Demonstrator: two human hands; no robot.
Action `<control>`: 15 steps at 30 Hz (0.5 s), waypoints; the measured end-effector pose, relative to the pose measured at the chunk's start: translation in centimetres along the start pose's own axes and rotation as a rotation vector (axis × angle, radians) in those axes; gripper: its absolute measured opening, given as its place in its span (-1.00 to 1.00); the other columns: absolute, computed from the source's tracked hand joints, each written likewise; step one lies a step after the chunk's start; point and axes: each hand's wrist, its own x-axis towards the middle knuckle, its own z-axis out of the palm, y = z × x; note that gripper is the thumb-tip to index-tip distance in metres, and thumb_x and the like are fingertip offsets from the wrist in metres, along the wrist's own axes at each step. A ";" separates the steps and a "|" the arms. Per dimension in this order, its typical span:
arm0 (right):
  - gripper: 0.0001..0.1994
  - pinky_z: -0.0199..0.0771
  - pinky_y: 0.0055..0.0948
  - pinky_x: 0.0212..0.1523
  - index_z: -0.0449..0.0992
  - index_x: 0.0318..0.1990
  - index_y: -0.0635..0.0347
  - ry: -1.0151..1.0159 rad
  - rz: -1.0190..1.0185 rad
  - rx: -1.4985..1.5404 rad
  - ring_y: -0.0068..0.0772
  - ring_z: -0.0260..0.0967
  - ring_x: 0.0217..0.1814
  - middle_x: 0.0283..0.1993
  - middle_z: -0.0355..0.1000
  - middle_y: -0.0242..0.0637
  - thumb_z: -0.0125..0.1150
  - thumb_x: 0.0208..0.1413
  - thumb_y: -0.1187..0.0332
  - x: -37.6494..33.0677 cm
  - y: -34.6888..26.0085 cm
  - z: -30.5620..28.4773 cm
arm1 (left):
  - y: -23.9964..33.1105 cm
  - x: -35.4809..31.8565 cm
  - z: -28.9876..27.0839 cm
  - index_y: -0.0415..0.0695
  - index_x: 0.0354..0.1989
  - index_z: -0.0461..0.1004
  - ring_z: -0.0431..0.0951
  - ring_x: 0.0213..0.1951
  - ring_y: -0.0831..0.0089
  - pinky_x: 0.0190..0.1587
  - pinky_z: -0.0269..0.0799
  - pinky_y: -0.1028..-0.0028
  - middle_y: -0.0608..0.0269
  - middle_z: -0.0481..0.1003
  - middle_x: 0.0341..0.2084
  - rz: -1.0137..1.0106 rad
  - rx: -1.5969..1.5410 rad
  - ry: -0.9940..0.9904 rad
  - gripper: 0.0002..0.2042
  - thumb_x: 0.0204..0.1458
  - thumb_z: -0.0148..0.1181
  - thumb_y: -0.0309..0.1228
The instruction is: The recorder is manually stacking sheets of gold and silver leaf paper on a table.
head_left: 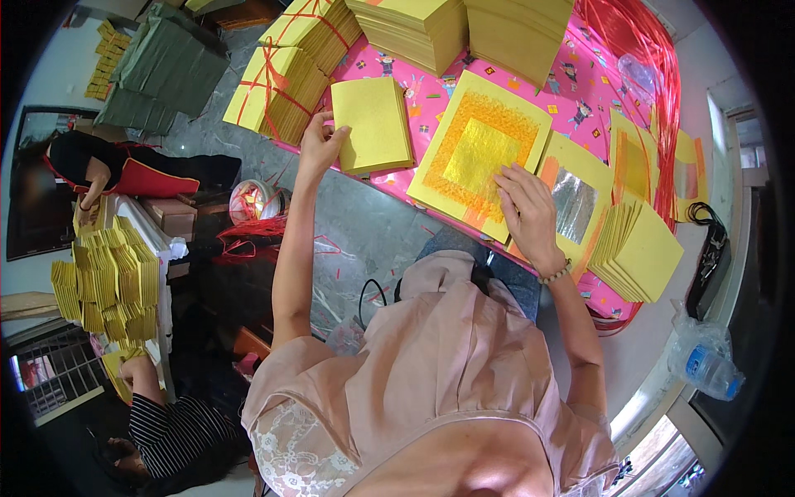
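Note:
My left hand (321,142) grips the left edge of a small stack of plain yellow paper (373,124), thumb on top and fingers at the side. Flat on a large yellow sheet with an orange border and gold foil square (480,149) lies my right hand (527,203), fingers stretched near the foil's lower right corner. A beaded bracelet circles that wrist. Just right of it is a yellow sheet with a silver foil square (573,205), partly under my hand and the gold sheet. Both stacks rest on a pink patterned tablecloth (389,70).
Tied yellow paper bundles (281,91) and tall stacks (414,33) stand along the table's far side. Red plastic strands (662,99) hang at right, near fanned yellow sheets (633,248) and a water bottle (710,371). Two people work at left beside folded yellow paper (116,282).

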 end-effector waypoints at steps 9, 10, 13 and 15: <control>-0.75 0.39 -0.17 0.19 0.58 -0.04 0.24 -0.005 -0.005 0.006 -0.10 0.43 0.22 0.06 0.52 -0.16 0.23 0.11 0.51 0.0 0.1 0.0 | 1.0 -0.5 0.8 -0.28 0.06 0.43 0.62 -0.27 0.16 -0.15 0.52 0.25 -0.09 0.56 -0.22 0.118 0.445 0.152 -0.53 0.00 0.36 -0.34; -0.75 0.40 -0.18 0.19 0.58 -0.04 0.23 -0.001 -0.008 -0.001 -0.10 0.43 0.22 0.06 0.52 -0.16 0.24 0.11 0.51 0.0 0.1 0.0 | 1.4 -0.6 0.9 -0.28 0.06 0.43 0.62 -0.27 0.16 -0.15 0.52 0.25 -0.09 0.56 -0.22 0.119 0.445 0.151 -0.53 0.00 0.36 -0.34; -0.75 0.41 -0.18 0.18 0.58 -0.04 0.23 -0.003 -0.009 -0.001 -0.10 0.43 0.21 0.05 0.52 -0.15 0.24 0.10 0.52 0.0 0.1 -0.1 | 2.4 -1.3 1.3 -0.26 0.09 0.40 0.58 -0.21 0.06 -0.09 0.51 0.19 -0.13 0.46 -0.08 0.063 0.501 0.145 -0.52 0.00 0.35 -0.36; -0.75 0.41 -0.18 0.17 0.58 -0.04 0.23 0.000 -0.011 0.000 -0.09 0.43 0.21 0.05 0.52 -0.15 0.24 0.11 0.51 0.0 0.0 -0.2 | 2.6 -1.8 1.7 -0.24 0.17 0.34 0.51 -0.08 -0.03 0.02 0.46 0.12 -0.17 0.39 -0.01 0.124 0.613 0.233 -0.45 -0.01 0.35 -0.38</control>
